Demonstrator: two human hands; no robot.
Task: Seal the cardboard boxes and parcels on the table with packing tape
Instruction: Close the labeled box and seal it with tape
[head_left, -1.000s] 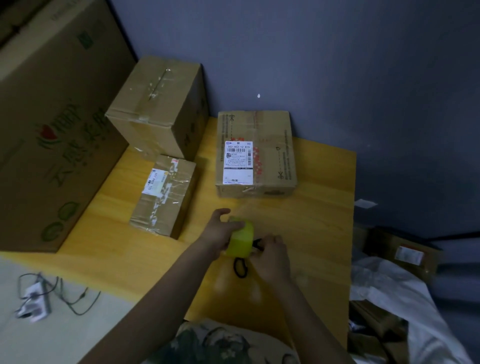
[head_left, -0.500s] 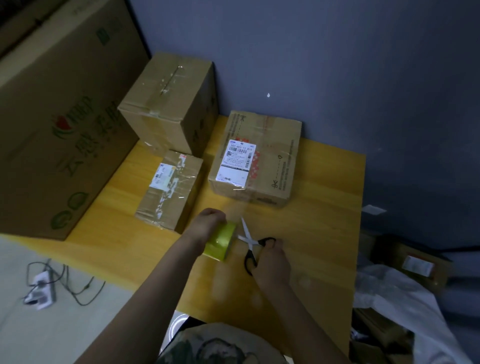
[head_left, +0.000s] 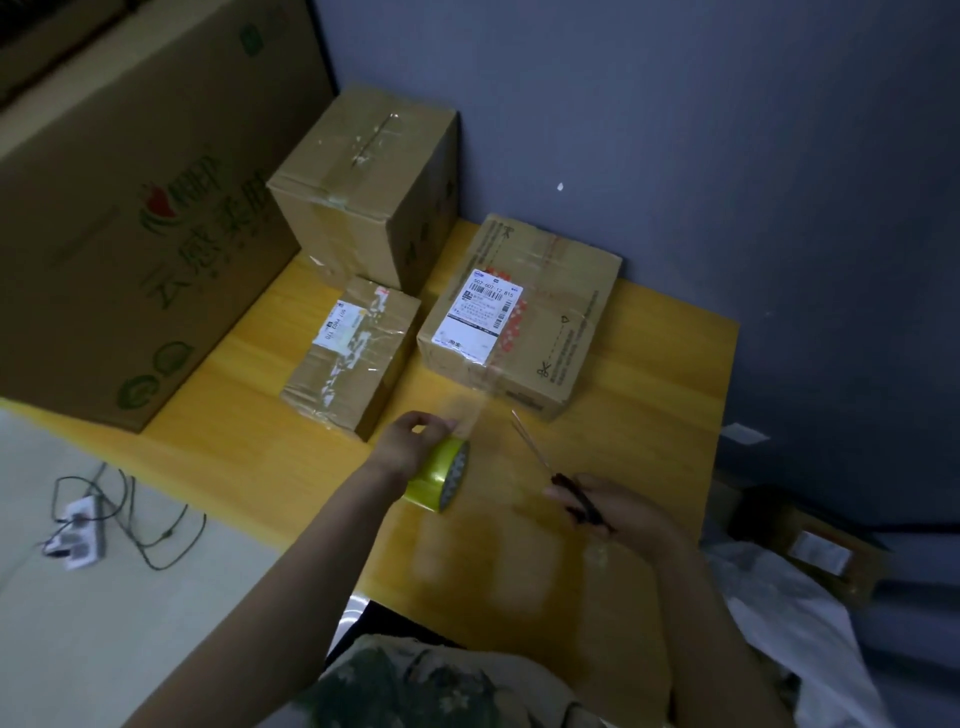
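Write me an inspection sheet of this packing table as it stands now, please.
Surface: yellow wooden table, dimly lit.
Job's things: tape roll, scissors; tall box, small parcel and labelled box, all showing tape.
Clutter: large printed carton at the left.
Hands: left hand grips the tape roll; right hand holds the scissors.
Cables: power strip with cables on the floor, left.
Surroundings: grey wall behind; white bag at the right.

A white power strip (head_left: 78, 531) with dark cables (head_left: 155, 566) is seen on the pale floor (head_left: 104, 649) at lower left. Crumpled white sheeting (head_left: 789, 618) is heaped at lower right, beside a labelled carton (head_left: 826, 555).
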